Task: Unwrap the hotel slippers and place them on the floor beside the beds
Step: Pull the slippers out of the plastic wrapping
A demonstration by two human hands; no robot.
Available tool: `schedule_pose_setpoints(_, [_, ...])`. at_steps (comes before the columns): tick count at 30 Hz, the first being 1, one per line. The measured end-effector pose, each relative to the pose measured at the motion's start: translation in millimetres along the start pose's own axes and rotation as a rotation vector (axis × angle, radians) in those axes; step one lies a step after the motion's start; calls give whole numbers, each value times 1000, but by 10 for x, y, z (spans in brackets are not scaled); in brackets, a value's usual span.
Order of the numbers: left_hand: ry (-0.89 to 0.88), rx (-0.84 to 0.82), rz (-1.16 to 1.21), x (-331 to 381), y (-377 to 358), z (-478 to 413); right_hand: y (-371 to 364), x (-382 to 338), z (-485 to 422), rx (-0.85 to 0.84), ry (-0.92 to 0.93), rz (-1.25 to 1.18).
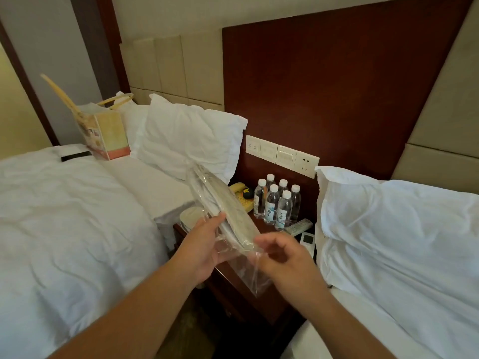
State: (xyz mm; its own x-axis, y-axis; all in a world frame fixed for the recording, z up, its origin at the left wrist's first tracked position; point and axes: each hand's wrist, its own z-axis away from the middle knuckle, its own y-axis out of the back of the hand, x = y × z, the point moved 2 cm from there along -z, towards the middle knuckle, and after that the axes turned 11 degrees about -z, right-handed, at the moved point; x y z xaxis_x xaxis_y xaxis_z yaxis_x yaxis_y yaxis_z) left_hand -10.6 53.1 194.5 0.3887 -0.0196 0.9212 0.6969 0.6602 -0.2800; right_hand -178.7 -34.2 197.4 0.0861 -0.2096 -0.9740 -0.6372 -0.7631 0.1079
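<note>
Slippers (228, 211), a flat pale pair sealed in a clear plastic bag (250, 274), are held in the air between the two beds, above the near edge of the nightstand (259, 222). The pack slants from far left to near right. The left hand (204, 250) grips it from the left side, thumb on top and fingers wrapped underneath. The right hand (287, 260), somewhat blurred, has its fingers curled at the slack near end of the bag and seems to be pinching the film there.

The step in hand looks like opening the wrap. To do it well, the left hand should hold the slippers firmly through the plastic while the right finds the mouth or seam in the empty near end and pulls it away toward the near right, so the pair slides out. Keeping the pack clear of the water bottles (277, 200) standing just beyond it would avoid knocking them over. The floor (197, 322) below lies dim between the beds.
</note>
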Motion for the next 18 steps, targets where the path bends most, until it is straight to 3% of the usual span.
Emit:
schedule_pose_setpoints(3, [-16,51,24,79,-21,37,-105,-14,153,-47,106,92])
schedule_pose_setpoints(7, [-31,46,77,147,-73,130,-206,-135,249,17,266,231])
schedule_pose_setpoints(12, [-58,10,99,214,-94,182,-332,-326,305,30,513,552])
schedule_pose_setpoints(18, [24,-23,188,235,-67,213,-416,-338,395,64,981,735])
